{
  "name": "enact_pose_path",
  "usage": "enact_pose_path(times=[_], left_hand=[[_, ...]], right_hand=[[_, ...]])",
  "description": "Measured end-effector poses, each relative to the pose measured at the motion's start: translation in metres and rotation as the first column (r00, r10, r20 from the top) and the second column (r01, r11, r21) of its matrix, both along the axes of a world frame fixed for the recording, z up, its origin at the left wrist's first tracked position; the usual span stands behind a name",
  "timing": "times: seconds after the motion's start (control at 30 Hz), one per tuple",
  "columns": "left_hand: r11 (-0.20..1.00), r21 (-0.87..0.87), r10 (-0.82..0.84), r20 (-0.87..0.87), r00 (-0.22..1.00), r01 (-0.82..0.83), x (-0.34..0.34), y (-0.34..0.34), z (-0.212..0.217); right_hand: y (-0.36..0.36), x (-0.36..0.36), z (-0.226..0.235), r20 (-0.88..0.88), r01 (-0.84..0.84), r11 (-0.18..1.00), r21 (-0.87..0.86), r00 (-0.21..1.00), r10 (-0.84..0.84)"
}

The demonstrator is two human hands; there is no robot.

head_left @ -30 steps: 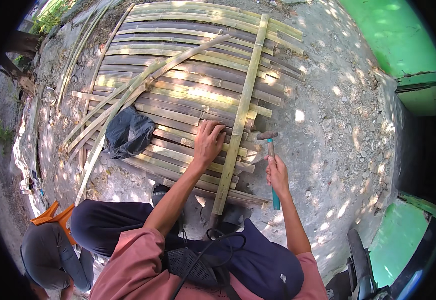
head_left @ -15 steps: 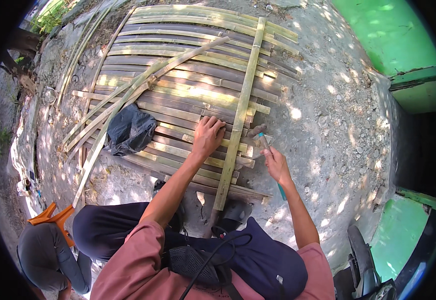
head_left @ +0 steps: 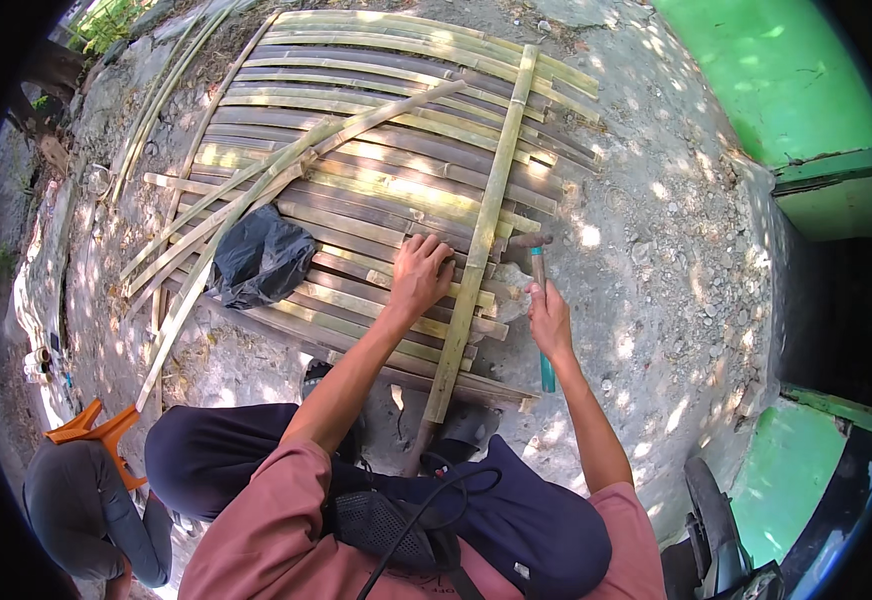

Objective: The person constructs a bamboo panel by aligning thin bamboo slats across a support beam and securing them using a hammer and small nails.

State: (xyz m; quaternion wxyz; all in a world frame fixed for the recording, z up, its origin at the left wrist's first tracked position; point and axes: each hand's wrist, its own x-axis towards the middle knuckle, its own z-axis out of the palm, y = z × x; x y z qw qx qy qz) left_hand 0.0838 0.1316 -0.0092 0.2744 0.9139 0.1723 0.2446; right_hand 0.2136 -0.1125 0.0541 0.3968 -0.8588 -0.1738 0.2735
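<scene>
Bamboo slats [head_left: 356, 150] lie side by side on the ground in front of me, with small gaps between them. A long bamboo strip [head_left: 496, 180] crosses over them near their right ends. My left hand [head_left: 421, 277] rests on the slats just left of this strip, its fingers bent down over one slat. In my right hand [head_left: 550, 318] is a hammer [head_left: 539, 265] with a teal and grey handle, gripped around the middle. Its head is at the slat ends right of the crossing strip; whether it touches them I cannot tell.
A black plastic bag [head_left: 261, 258] and several loose bamboo strips [head_left: 246, 205] lie across the slats' left part. Another person [head_left: 96, 510] sits at the lower left beside an orange object [head_left: 101, 435]. A green wall [head_left: 786, 75] stands right, with a dark opening.
The hammer has swung more upright, its head moving up and slightly right. My left hand stays at about the same place on the slats.
</scene>
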Motion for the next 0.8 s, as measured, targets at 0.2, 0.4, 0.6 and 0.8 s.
enact_pose_path(times=[0.2, 0.4, 0.6, 0.8], left_hand=[[1.000, 0.003, -0.025, 0.005, 1.000, 0.025, -0.002, 0.006, -0.005], [1.000, -0.018, -0.022, 0.011, 1.000, 0.022, 0.001, 0.012, -0.005], [0.999, -0.037, 0.004, -0.034, 0.999, -0.005, 0.002, 0.010, -0.007], [1.000, -0.008, -0.009, -0.084, 0.996, 0.009, 0.004, 0.013, -0.008]], right_hand=[[0.003, 0.005, -0.008, -0.039, 0.018, 0.999, 0.030, 0.999, -0.017], [0.011, 0.013, 0.002, -0.674, 0.462, 0.874, 0.151, 0.695, -0.250], [-0.001, 0.005, -0.021, -0.810, 0.579, 0.811, 0.076, 0.510, -0.288], [-0.009, 0.015, -0.009, -0.826, 0.520, 0.851, 0.069, 0.509, -0.244]])
